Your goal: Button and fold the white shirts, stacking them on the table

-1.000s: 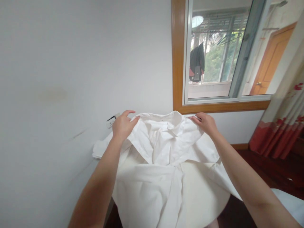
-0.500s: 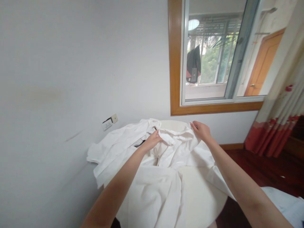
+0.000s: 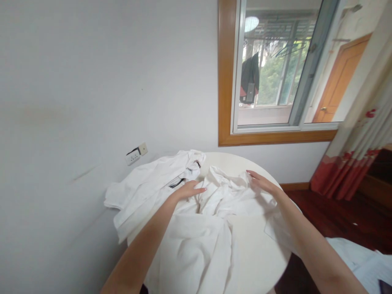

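Note:
A rumpled white shirt lies bunched on a round cream table, one part hanging over the right edge and another spread toward me. At the bunched part's left side is my left hand, fingers stretched out and thumb apart. Opposite it, my right hand rests by the right side of the cloth with its fingers extended. Neither hand grips the fabric. Just left of my left hand lie other white clothes, stacked loosely, with a few dark bits showing among them.
The table stands against a white wall with a socket. A wood-framed window is above, and a red and cream curtain hangs at right. More white cloth lies at the lower right, over a dark red floor.
Both hands have let go of the shirt's raised upper edge and opened. That edge has dropped toward me onto the table, baring more tabletop behind it. The view has shifted slightly.

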`<state>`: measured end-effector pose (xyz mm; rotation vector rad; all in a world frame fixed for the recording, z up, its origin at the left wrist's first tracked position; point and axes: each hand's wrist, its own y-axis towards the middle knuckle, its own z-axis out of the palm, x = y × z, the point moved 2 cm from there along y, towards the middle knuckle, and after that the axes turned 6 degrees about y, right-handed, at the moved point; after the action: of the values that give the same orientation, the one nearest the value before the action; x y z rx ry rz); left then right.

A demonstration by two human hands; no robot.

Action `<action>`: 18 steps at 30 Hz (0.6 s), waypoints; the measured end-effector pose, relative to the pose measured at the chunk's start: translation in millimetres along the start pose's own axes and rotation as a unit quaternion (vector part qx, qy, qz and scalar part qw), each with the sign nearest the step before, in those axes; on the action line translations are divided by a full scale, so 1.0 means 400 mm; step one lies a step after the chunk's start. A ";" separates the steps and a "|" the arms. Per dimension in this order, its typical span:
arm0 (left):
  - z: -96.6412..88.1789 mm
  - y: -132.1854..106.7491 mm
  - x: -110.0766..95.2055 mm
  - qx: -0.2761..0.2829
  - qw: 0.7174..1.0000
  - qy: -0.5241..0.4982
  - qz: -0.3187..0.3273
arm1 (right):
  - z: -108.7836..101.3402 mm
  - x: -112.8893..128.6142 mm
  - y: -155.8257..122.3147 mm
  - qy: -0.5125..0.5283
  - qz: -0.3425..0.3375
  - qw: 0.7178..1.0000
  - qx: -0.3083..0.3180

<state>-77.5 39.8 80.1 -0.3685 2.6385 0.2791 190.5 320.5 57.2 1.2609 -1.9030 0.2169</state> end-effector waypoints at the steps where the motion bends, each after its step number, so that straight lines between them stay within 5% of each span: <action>1: 0.003 -0.003 -0.001 0.010 1.000 -0.024 0.012 | 0.001 -0.019 -0.011 -0.004 0.020 1.000 0.016; 5: -0.015 -0.014 -0.023 -0.065 0.997 -0.043 0.012 | 0.018 -0.069 -0.033 -0.109 0.092 0.989 0.036; 10: -0.088 -0.045 -0.090 -0.120 0.988 0.097 -0.013 | 0.032 -0.053 -0.006 -0.172 0.066 0.983 0.017; 14: -0.196 -0.098 -0.159 -0.126 0.966 0.204 -0.099 | -0.021 -0.011 0.038 -0.239 0.067 0.967 -0.059; 18: -0.317 -0.121 -0.211 -0.088 0.959 0.245 -0.114 | -0.115 0.059 0.094 -0.305 0.068 0.939 -0.145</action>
<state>-42.5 -20.5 223.8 -0.8974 3.0173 0.3880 180.4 347.5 114.2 1.0644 -2.4371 -0.4238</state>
